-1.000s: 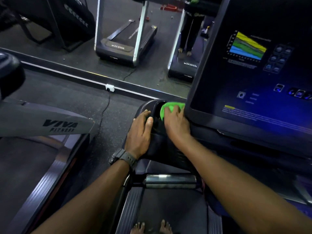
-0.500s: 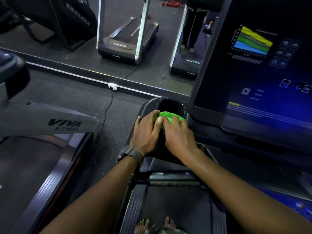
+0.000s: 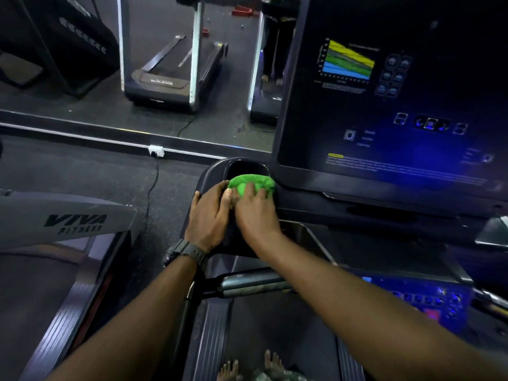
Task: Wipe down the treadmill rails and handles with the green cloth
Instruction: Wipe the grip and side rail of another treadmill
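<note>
Nearest us, bare toes [image 3: 247, 367] are standing on the treadmill belt [image 3: 275, 325], and a metal handle bar [image 3: 253, 283] is crossing just beyond them, beneath our forearms. Farther on, our left hand [image 3: 210, 215] is lying flat with straight fingers on the left side of the black cup holder [image 3: 217, 171], its fingertips touching the green cloth [image 3: 251, 184]. Our right hand [image 3: 254, 213] is pressing down on the near edge of that bunched cloth, fingers curling into it. The cloth looks soft, light and easily crumpled, so we judge a palm-over grip on its bunched middle is serving best. The console screen [image 3: 384, 105] is rising just right of the cloth, leaving little room there; the left side is staying open above the floor [image 3: 96, 171]. Beyond, a mirror [image 3: 165, 64] is showing other treadmills.
</note>
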Action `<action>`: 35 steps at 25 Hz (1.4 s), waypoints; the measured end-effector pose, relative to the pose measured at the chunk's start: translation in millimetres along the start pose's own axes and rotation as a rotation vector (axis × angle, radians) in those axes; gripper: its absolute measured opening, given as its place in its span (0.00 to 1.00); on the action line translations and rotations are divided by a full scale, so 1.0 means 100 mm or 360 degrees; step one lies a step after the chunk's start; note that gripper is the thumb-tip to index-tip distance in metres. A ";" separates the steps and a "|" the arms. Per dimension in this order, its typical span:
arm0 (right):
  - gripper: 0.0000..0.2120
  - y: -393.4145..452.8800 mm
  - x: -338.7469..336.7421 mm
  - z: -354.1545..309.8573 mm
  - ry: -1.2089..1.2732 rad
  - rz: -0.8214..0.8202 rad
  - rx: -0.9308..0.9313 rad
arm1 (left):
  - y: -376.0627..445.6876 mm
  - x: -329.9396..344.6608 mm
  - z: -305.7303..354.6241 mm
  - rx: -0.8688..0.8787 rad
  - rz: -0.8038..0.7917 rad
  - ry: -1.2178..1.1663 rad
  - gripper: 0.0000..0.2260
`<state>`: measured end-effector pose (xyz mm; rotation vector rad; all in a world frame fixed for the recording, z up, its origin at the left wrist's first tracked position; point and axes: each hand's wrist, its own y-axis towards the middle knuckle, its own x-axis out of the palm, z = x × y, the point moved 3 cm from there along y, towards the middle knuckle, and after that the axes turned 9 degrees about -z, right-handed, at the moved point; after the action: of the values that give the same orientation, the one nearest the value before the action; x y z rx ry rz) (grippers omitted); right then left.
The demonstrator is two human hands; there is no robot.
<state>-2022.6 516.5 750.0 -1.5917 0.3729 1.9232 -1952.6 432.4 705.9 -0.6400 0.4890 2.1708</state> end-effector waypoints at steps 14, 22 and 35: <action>0.26 -0.90 0.02 1.40 0.0564 -0.0037 -0.0186 | -0.35 0.73 0.81 0.0341 -0.0181 0.0339 0.29; 0.18 -1.40 0.72 2.96 0.0870 0.0002 0.0526 | -0.82 1.59 1.75 0.0345 -0.0536 0.0107 0.30; 0.26 -1.92 0.80 2.81 0.0926 0.0233 -0.0091 | -1.17 2.12 2.18 0.0174 -0.0533 0.0948 0.38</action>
<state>-2133.4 847.2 771.3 -2.2035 0.6902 1.5451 -2038.0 744.9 740.1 -1.2202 0.7423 1.6076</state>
